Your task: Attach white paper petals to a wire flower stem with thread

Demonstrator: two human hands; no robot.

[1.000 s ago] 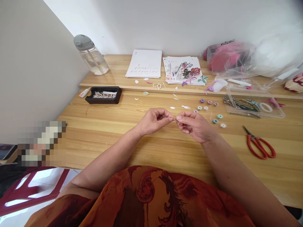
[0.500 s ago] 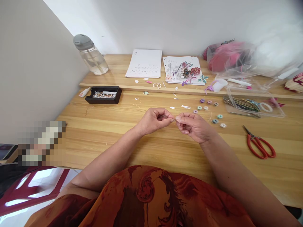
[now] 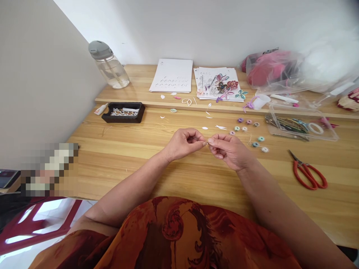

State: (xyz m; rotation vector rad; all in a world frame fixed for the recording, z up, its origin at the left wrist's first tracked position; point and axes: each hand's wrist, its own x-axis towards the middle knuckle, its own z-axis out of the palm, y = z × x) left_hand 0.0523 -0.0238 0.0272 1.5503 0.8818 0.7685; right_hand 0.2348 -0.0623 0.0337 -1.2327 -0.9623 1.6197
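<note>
Curled fingers (image 3: 198, 145) pinch a tiny golden piece (image 3: 207, 142) above grained wood (image 3: 196, 179).

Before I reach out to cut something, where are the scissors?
In the head view, the scissors lie on the table at the right, to the right of the right hand and nearer the camera than the clear box.

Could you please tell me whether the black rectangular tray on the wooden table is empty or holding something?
It is holding something: the black tray contains many small, shiny bead-like pieces and a white, stick-like item.
</note>
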